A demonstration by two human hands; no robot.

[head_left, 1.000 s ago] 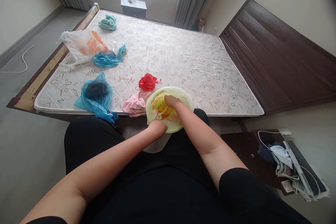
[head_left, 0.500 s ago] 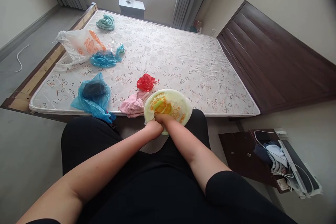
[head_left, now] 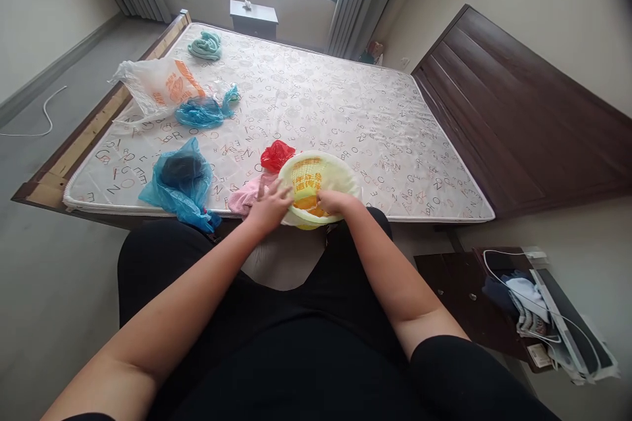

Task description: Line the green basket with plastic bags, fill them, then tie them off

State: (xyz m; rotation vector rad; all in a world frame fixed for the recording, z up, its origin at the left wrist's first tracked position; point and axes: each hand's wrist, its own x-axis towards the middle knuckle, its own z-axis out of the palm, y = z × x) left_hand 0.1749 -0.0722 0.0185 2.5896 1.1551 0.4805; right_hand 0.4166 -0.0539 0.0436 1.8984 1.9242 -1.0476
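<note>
At near edge of white letter-printed mattress [head_left: 395, 135]: round pale-yellow plastic basket [head_left: 345, 170], support unclear. My left hand [head_left: 272, 204] open, fingers spread at its side; right hand [head_left: 334, 202] inside, curled, can't tell grip. Lopsided push may tip basket; tug may bunch orange-printed plastic liner [head_left: 306, 180].

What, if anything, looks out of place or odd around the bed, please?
Two small things: a white cable trails loose on the floor, a possible trip hazard, and the near blue bag pokes past the edge of the mattress. I see nothing spilled or damaged.
</note>
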